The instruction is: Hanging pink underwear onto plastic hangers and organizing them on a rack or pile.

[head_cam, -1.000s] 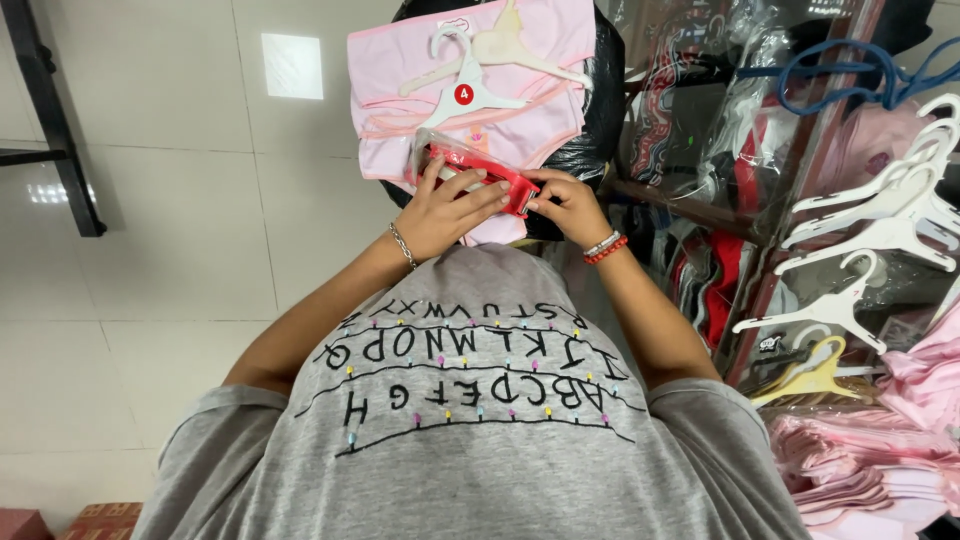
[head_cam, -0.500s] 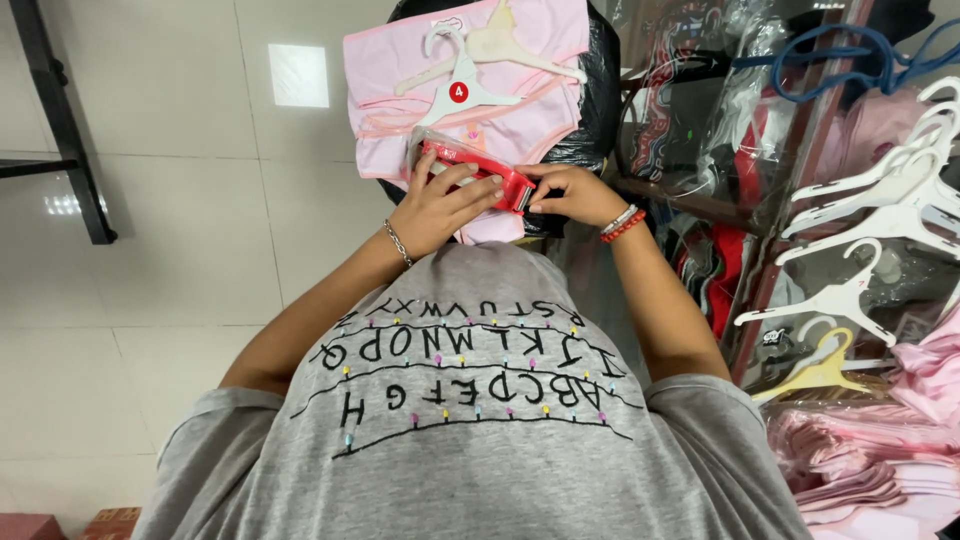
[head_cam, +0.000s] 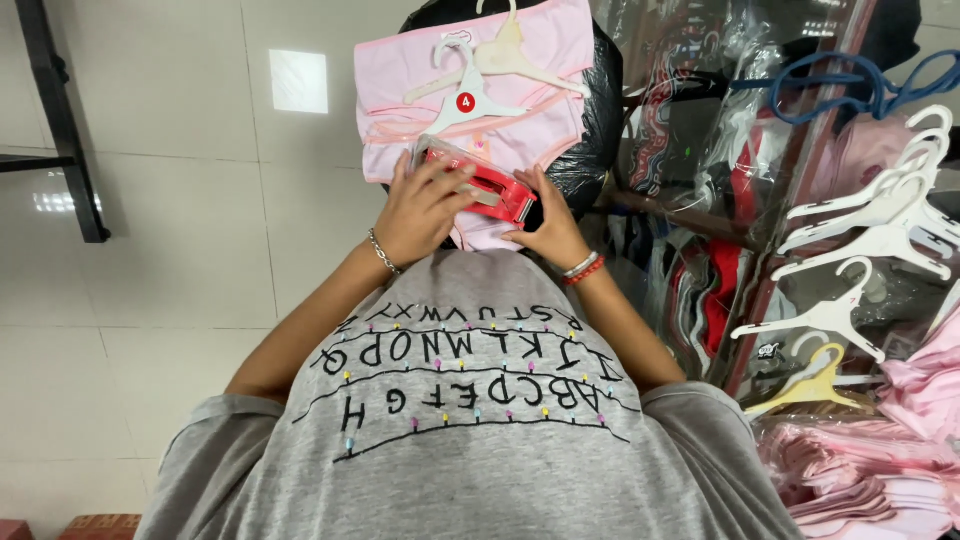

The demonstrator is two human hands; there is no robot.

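Over the stack of pink garments (head_cam: 520, 120), both hands grip a red tool (head_cam: 485, 185): left hand (head_cam: 420, 210) curled atop it, right hand (head_cam: 548, 228) cupping its end. Steadying it against the stack seems wise.

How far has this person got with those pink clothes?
Done: pink garments lie stacked with white hangers on top. In hand: left hand and right hand grip a red-and-clear packet. Left: loose hangers and folded pink clothes wait alongside.
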